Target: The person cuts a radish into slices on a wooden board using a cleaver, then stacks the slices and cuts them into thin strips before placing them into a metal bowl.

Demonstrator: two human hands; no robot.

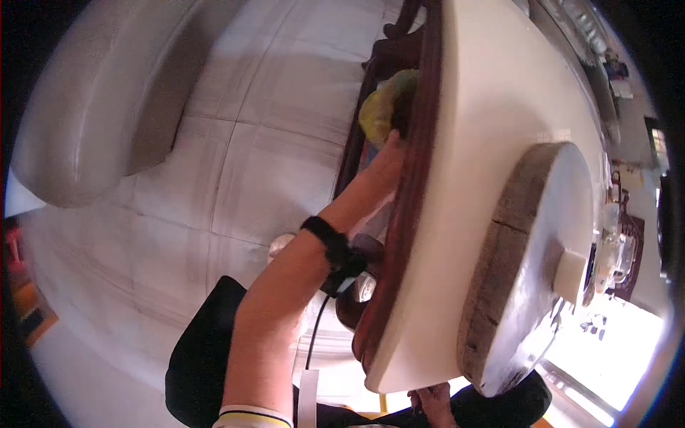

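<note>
Sitting at far left is a grey sofa (78, 107), w/ pale floor tiles (239, 164) running alongside. Next over, the left hand (387, 162) is reaching in by the table's dark wooden edge (421, 171), w/ a black watch (328, 242) wrapping that wrist. Its fingers are mostly hiding at the yellow-green thing (378, 114), so idk if they're gripping or just touching; can't tell from this angle. The yellow-green thing is sitting below tabletop level, partly tucking behind that edge.

Handling-wise, it's looking light and soft imo, prob squashy like cloth or a loose bag, but it's blurring too much to be sure. Not seeming fragile or heavy; might be a bit slippery if it's plastic. I'm thinking the rounded side facing the floor is offering the best hold, w/ fingers wrapping under and thumb on top, b/c the other side is hiding behind the wood.

Further right, the right hand (434, 401) is hanging around the near end of the white tabletop (428, 314). Its fingers are looking bent, but idk if they're holding anything. Then a thick round slab (499, 264) is resting on the tabletop, w/ a small white block (571, 277) sitting on it.
</note>
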